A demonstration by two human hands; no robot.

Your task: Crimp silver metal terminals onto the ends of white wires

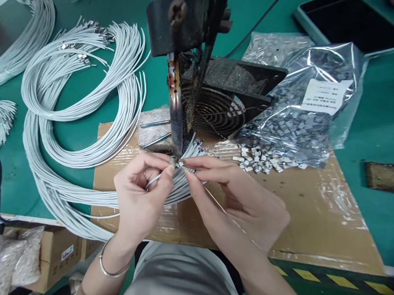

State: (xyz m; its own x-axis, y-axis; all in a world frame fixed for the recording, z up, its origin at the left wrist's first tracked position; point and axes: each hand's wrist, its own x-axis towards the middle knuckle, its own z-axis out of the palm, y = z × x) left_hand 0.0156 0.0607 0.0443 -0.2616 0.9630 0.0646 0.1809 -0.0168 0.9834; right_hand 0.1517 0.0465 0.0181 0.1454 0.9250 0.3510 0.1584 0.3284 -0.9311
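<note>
Below the tip of a mounted soldering iron (175, 109), both hands meet at a small metal connector (180, 164). My left hand (146, 189) pinches a white cable's end beside it, the cable curving through the fingers. My right hand (232, 194) has thumb and fingertips closed at the connector's right side, and a thin wire (232, 218) runs from those fingers across the palm side. Under the hands lies a bundle of white cables (182, 185). Loose metal connectors (263, 160) are piled to the right. The exact contact at the fingertips is too small to tell.
Behind the iron stands a black fan (215, 109). A plastic bag of metal parts (297, 111) and a phone (352, 20) are at the right. Coiled white cables (82, 105) cover the left. Cardboard (319, 211) lies under the work on the green table (381, 133).
</note>
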